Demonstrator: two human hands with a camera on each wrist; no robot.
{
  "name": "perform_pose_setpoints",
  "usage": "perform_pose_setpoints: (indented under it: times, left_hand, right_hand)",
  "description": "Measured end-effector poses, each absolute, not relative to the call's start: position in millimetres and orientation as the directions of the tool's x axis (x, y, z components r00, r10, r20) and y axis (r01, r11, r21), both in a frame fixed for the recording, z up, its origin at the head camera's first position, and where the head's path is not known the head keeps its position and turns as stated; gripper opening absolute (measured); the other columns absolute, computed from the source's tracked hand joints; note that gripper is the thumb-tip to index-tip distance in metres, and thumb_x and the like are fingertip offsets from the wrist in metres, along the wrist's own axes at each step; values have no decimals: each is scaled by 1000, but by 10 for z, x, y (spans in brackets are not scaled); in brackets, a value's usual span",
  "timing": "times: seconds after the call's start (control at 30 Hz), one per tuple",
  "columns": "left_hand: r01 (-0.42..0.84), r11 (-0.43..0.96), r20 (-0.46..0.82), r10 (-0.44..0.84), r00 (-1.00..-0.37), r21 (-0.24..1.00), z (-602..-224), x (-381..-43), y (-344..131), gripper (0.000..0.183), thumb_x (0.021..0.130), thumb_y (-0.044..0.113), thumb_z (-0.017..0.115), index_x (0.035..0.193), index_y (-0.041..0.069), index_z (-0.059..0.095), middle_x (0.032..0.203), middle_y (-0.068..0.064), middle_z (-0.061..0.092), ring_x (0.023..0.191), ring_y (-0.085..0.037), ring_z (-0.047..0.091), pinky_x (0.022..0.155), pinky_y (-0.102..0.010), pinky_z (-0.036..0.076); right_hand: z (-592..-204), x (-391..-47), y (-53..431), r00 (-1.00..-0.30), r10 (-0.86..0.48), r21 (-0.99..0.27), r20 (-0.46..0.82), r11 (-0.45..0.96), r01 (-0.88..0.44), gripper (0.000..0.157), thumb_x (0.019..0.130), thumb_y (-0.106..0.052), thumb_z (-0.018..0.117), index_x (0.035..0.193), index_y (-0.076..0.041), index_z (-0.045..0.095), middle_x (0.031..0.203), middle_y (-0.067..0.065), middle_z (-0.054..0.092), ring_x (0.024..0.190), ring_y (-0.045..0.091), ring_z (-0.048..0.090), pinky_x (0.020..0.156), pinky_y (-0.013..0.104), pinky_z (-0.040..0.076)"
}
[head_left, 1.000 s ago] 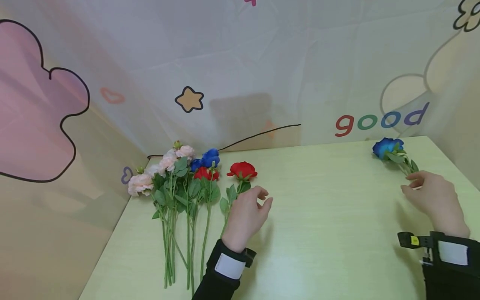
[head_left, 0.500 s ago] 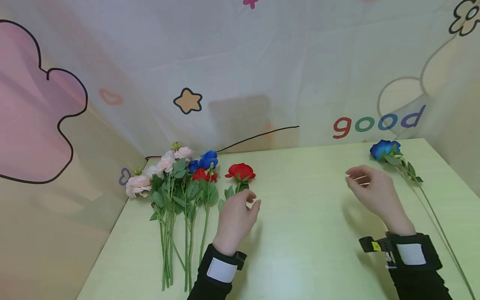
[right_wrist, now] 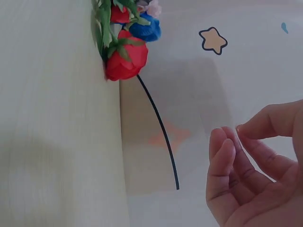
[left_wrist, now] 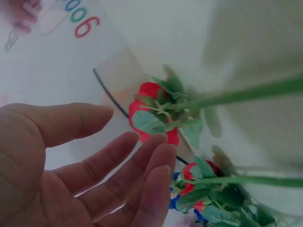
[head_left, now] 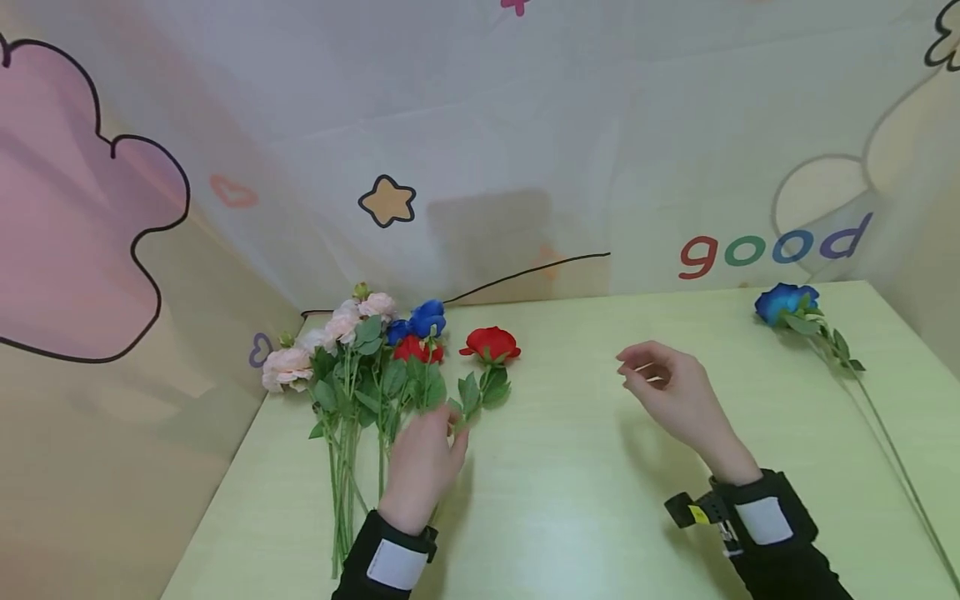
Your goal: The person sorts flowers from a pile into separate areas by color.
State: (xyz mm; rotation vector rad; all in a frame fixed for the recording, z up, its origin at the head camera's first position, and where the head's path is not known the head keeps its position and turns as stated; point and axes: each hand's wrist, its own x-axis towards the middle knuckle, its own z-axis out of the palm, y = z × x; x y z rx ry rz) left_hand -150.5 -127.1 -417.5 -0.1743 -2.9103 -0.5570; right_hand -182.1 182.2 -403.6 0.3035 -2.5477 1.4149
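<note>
My left hand (head_left: 423, 462) hovers over the lower stems of the flowers, nearest a single long-stemmed red rose (head_left: 491, 343). In the left wrist view its thumb and loosely bent fingers stand apart with nothing between them; the red rose's green stem (left_wrist: 246, 94) runs beyond. Part of that stem is hidden by the hand in the head view. My right hand (head_left: 678, 400) is in the air over the middle of the table, fingers loosely curled and holding nothing. To its right, a long-stemmed blue rose (head_left: 783, 304) lies alone.
On the left, pale pink flowers (head_left: 288, 368), blue flowers (head_left: 427, 318) and another red flower (head_left: 418, 350) lie side by side, stems toward me. The pale table (head_left: 570, 500) meets a printed cloth backdrop (head_left: 480, 125) at its rear edge.
My right hand has let go of the blue rose, leaving it on the table, and moved left. My left hand has moved left and nearer to me, over the stems.
</note>
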Motion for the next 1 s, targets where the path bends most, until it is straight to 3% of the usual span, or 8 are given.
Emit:
perform_pose_setpoints:
  times: [0.33,0.63,1.0]
  left_hand:
    - [126,971,50,118,-992,205,-4257,-1352,-1456,21,86,16,78,99,4,68,83,-12,73,65,-33,67,53,-41,52]
    - [184,972,50,179,-983,146,-4291,-1283,-1494,21,83,15,79,83,6,60,72,-11,67,62,-31,65,51,-41,50]
    - [178,975,22,177,-984,130,-4347,-1261,-1517,22,81,9,75,73,5,55,67,-13,63,59,-33,63,49,-41,48]
  right_hand:
    - [-3999,-1783,1408,-952,-183,-865,244,402,-300,23,94,2,58,113,-3,68,96,11,72,81,14,67,75,21,54]
    - [-4066,-1755,1143,-945,-253,-902,205,326,-283,24,91,5,56,110,-2,69,94,11,71,77,11,67,73,23,54]
    - [-4123,-1730,1081,-941,-284,-907,186,317,-275,24,91,5,56,110,-1,68,94,10,71,77,12,66,74,22,54]
